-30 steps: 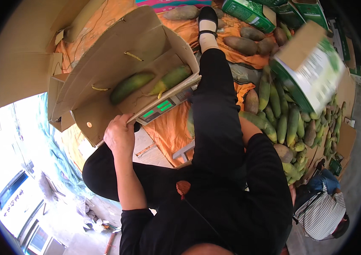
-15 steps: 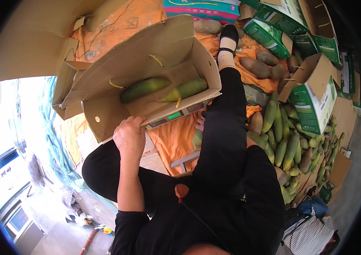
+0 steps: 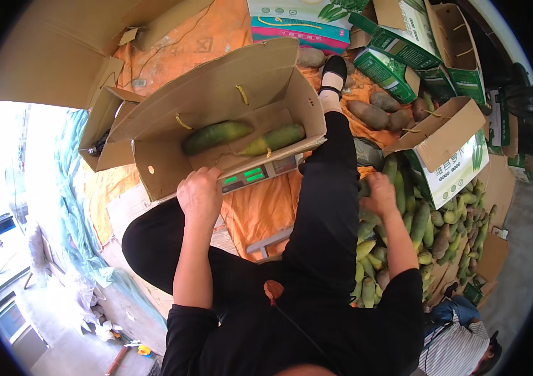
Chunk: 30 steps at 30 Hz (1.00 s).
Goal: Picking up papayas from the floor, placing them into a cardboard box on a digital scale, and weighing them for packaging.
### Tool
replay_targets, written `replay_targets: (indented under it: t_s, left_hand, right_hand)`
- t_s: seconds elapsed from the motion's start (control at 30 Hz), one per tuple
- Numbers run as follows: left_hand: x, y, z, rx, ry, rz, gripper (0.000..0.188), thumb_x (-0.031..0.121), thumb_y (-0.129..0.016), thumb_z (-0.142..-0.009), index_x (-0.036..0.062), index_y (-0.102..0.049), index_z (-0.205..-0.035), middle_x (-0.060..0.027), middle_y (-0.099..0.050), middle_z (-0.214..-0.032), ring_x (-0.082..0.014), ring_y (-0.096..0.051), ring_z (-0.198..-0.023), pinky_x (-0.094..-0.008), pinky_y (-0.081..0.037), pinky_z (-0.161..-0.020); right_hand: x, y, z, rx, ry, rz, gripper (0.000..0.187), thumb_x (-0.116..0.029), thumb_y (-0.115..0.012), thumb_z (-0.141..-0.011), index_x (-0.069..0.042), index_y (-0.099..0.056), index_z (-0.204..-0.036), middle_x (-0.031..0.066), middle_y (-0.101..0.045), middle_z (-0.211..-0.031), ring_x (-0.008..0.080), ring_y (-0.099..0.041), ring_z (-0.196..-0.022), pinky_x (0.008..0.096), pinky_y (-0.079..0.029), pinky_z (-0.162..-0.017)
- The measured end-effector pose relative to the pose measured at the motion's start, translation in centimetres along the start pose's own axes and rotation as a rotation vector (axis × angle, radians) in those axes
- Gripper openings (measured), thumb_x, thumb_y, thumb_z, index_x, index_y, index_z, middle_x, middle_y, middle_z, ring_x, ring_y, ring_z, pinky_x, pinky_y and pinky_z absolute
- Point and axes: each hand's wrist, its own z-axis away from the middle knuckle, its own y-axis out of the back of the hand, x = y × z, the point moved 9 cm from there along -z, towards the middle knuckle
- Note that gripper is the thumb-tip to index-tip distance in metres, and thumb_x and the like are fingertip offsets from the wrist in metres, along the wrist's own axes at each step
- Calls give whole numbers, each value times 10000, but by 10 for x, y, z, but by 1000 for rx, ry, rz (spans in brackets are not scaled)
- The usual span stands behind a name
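Orange sheeting (image 3: 251,216) spreads around and beyond an open cardboard box (image 3: 266,75) in the head view. The left hand (image 3: 200,194) pinches its near rim; two green radishes (image 3: 217,138) lie inside, just beyond the fingers. The right hand (image 3: 380,194) curls over a radish pile (image 3: 421,227); whether it grips one, I cannot tell.

The person wears a black top (image 3: 342,338), sleeves short, and black trousers (image 3: 332,188). A reddish-brown pendant (image 3: 273,290) hangs on a dark cord (image 3: 295,324). The rounded black shoe (image 3: 334,65) has a strap.
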Motion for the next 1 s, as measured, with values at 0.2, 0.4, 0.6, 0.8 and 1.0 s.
replay_targets:
  t_s: [0.2,0.4,0.6,0.8,1.0]
  left_hand:
    - [5,0,-1,60,-62,-51,92,87,-651,-716,119,-670,-801,-57,-616,-750,-254,-622,-758,-392,-486,-665]
    - [8,-3,-3,30,-70,-60,74,105,-635,-730,111,-662,-798,-70,-619,-759,-270,-625,-762,-407,-493,-677]
    - [3,-6,-3,-67,30,-83,161,128,-630,-753,124,-691,-902,-93,-647,-854,-283,-631,-854,-421,-504,-730]
    - [8,-11,-5,-94,45,-68,172,137,-633,-758,133,-691,-920,-77,-653,-876,-291,-633,-853,-421,-506,-736]
    - [-3,-10,-3,-136,93,-78,199,166,-632,-778,146,-696,-965,-95,-658,-914,-310,-632,-874,-425,-498,-746]
  right_hand:
    - [46,133,40,425,-187,-150,547,-115,-788,-591,-42,-550,-1077,145,-554,-1038,357,-525,-1021,447,-449,-846]
    - [-38,260,34,718,184,-450,571,-146,-784,-606,-19,-546,-1109,163,-558,-1073,352,-531,-1027,410,-432,-878]
    - [-177,258,-35,636,563,-335,584,-235,-800,-617,-53,-563,-1119,123,-561,-1080,327,-524,-1056,421,-421,-893]
    - [-235,201,-90,503,571,-311,473,-238,-763,-704,-93,-590,-1120,101,-573,-1049,303,-530,-1050,422,-427,-881]
    - [-137,212,-72,724,417,-610,316,-231,-712,-760,-92,-634,-1033,113,-615,-939,319,-581,-969,410,-477,-812]
